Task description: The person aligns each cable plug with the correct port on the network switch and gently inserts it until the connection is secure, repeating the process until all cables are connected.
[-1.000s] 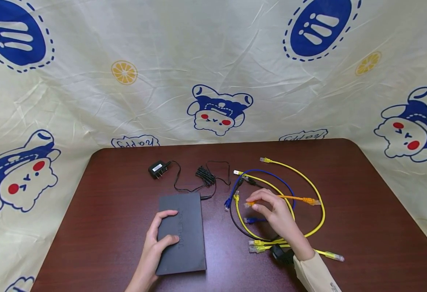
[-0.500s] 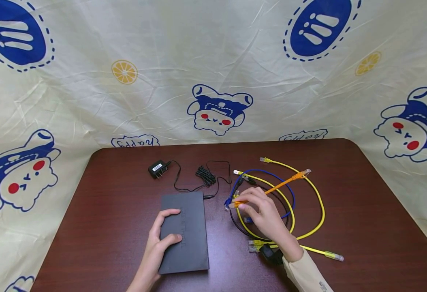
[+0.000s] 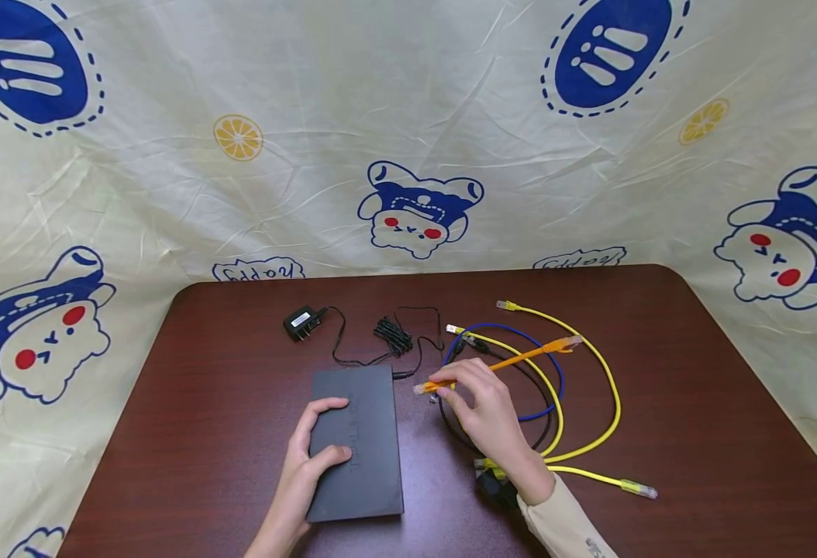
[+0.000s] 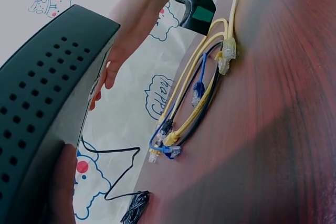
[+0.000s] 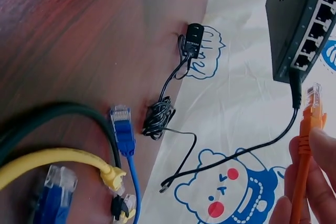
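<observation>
Presently I see the left hand (image 3: pixel 308 457) gripping the dark grey box (image 3: pixel 361 484), its fingers (image 3: pixel 329 403) and thumb bent over the top face. The box is left of the middle of the counter (image 3: pixel 206 434), well in from the far edge; I cannot tell whether its near end touches the surface. My right-wrist view shows a row of ports (image 5: pixel 314 38) along its side, with a black power lead (image 5: pixel 295 85) plugged in beside them. The right hand (image 3: pixel 484 409) pinches the orange cable (image 3: pixel 530 355) close behind one plug (image 5: pixel 314 100), which sits just beside the box without touching it. The cable's other end reaches toward the far right corner. Below and around this hand I have yellow cables (image 3: pixel 616 401), a blue cable (image 3: pixel 559 368) and a black cable (image 5: pixel 63 107), looped on the counter's right half. Near the far edge, toward the far left corner, I see the power adapter (image 3: pixel 302 322), with its bundled cord (image 3: pixel 393 335) to the right. A pale printed sheet (image 3: pixel 311 217) hangs behind the far edge.
</observation>
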Motion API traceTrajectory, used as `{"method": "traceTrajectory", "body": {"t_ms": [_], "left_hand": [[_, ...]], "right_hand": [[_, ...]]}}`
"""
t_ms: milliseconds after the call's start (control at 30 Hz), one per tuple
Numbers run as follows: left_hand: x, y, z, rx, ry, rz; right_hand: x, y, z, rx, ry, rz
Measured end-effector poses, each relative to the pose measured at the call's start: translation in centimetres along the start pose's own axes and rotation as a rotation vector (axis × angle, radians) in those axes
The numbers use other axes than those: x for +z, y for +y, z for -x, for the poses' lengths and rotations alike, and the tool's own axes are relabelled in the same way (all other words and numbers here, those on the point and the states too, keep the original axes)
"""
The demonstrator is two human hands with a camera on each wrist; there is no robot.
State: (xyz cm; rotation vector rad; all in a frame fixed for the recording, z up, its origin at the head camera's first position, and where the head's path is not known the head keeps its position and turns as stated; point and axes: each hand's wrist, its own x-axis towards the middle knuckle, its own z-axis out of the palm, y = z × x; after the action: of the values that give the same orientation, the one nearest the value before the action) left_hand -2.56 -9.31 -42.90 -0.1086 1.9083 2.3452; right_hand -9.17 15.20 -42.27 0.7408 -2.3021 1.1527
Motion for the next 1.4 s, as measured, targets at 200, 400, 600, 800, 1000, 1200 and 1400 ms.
{"method": "traceTrajectory", "body": {"t_ms": [200,400,600,800,1000,1200,1400], "left_hand": [[0.2,0.0,0.0,-0.004,-0.004,0.012],[0.4,0.2,0.0,0.003,-0.004,0.015],[0.6,0.6,0.0,0.010,-0.016,0.009],[0.7,0.8,0.0,0.036,-0.032,0.002],[0.5,0.8,-0.2,0.043,-0.031,-0.045],[0.4,0.9,-0.3,0.042,-0.038,-0.081],[0.2,0.9,-0.4,0.038,-0.039,-0.097]], "right_hand": [[0.3,-0.5,-0.3,-0.001,0.000,-0.018],[0.9,-0.6,-0.6,-0.030,0.020,-0.043],[1.3,-0.8,-0.9,-0.048,0.037,-0.043],[1.5,-1.2,-1.0,-0.048,0.051,-0.046],[1.8,-1.5,-1.0,-0.052,0.063,-0.048],[2.1,-1.8,-1.0,-0.062,0.069,-0.061],[2.2,-1.8,-1.3,-0.085,0.093,-0.087]]}}
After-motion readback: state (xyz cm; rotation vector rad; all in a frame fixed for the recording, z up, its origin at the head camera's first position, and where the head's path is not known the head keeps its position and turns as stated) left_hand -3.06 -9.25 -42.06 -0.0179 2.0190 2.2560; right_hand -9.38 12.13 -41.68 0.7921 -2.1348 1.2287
